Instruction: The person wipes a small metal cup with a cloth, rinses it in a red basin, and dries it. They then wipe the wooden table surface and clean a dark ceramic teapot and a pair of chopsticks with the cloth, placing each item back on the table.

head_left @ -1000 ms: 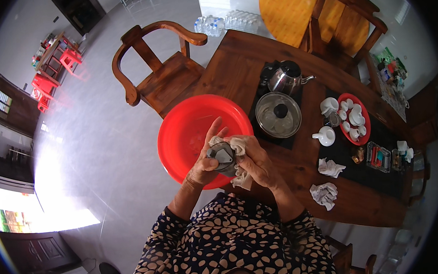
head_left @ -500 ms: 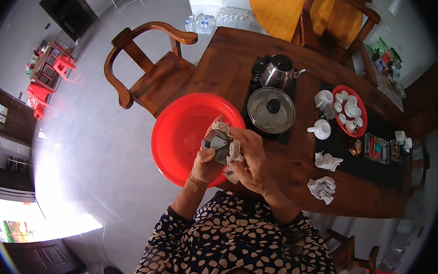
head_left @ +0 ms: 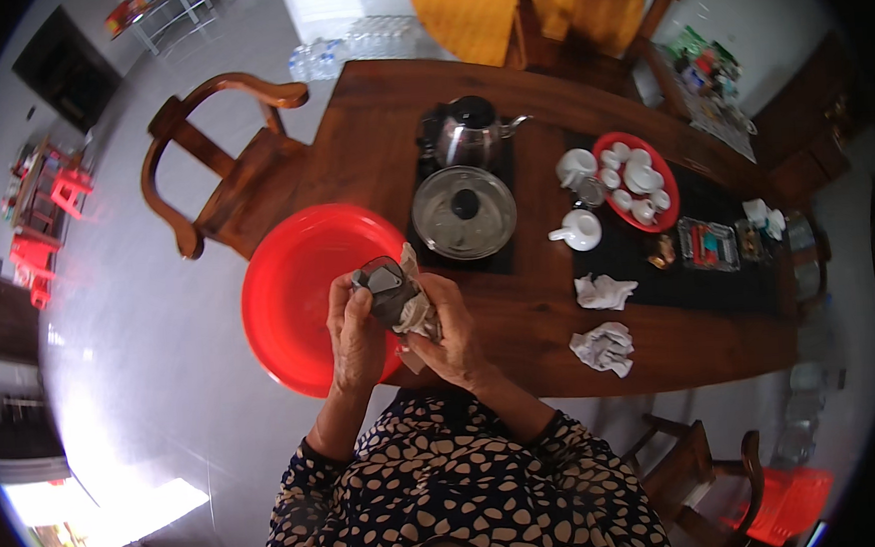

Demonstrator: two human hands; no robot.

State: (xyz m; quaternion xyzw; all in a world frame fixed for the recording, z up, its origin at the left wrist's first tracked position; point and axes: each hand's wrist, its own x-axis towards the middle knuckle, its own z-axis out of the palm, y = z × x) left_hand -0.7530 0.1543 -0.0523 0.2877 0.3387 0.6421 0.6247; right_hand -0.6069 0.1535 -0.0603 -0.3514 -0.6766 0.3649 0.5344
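My left hand (head_left: 355,341) is closed on a small, dark, see-through container (head_left: 391,304) with a flat grey top, its thumb near that top. In my right hand (head_left: 453,335) a crumpled beige cloth (head_left: 419,318) is bunched and pressed against the container's side. Both hands are held in front of my body, over the right side of a large red basin (head_left: 261,309). Most of the basin's inside is visible, though my hands hide its right part. The container's lower part is hidden by the cloth and fingers.
On the wooden table (head_left: 523,353) stand a lidded glass pot (head_left: 434,219), a steel kettle (head_left: 470,143), and a red tray (head_left: 666,214) of white cups. A white teapot (head_left: 581,231) and crumpled tissues (head_left: 604,348) lie rightward. A wooden armchair (head_left: 252,190) stands at the far left.
The view has turned, so the table and its things appear further left. My hands have shifted, and the right fingers now lie lower along the container's side with the cloth.
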